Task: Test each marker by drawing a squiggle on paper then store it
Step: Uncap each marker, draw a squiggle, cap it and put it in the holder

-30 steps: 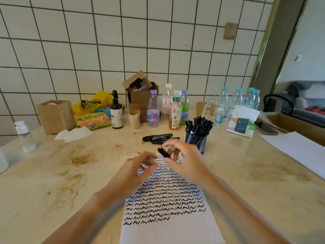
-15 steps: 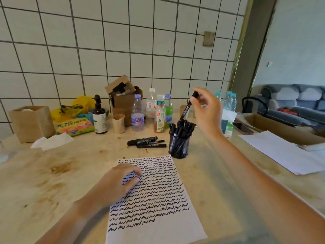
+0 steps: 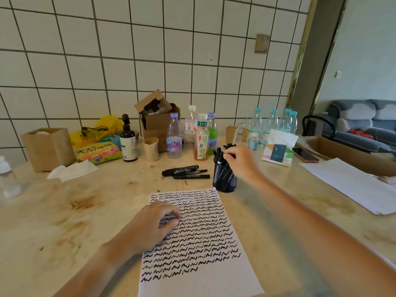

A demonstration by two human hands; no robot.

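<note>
Showing the single head view: the right hand hovered at the mouth of the black mesh pen cup, fingers curled over the marker caps; whether they pinched a marker or merely touched one could not be told. The left hand rested on the sheet of paper, fingers loosely bent and pressing the sheet to the worktop, holding nothing.

Progress, judged from the layout: the paper carried many rows of black squiggles down most of its length, the lowest row only partly filled and a bare strip left beneath, so a large share of the testing appeared done. The cup stood just beyond the top right corner of the sheet and was crowded with upright black markers, which appeared to be the stored ones. Three loose markers lay side by side on the worktop just left of the cup; whether these awaited testing or had been set aside could not be told.

Other containers: an open cardboard box by the tiled wall held a cardboard insert, a tan box stood at far left, and paper cups and drink bottles lined the back.
</note>
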